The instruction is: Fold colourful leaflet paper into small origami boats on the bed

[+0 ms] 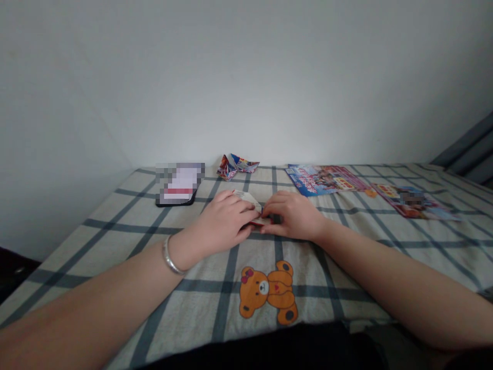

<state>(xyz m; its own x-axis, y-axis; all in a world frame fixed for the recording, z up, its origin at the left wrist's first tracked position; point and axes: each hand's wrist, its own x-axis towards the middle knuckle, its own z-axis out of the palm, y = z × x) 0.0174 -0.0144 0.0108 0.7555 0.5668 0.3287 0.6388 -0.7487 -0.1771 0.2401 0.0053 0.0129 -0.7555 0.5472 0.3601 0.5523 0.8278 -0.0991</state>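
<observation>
Head view: a phone [179, 185] lies left of centre; mid-frame, the left hand [231, 218], fingers half bent, grasps a folded paper [250, 199]; the right hand [291, 213], fingers curled, holds its right side; leaflets [325, 180] lie farther right.
</observation>
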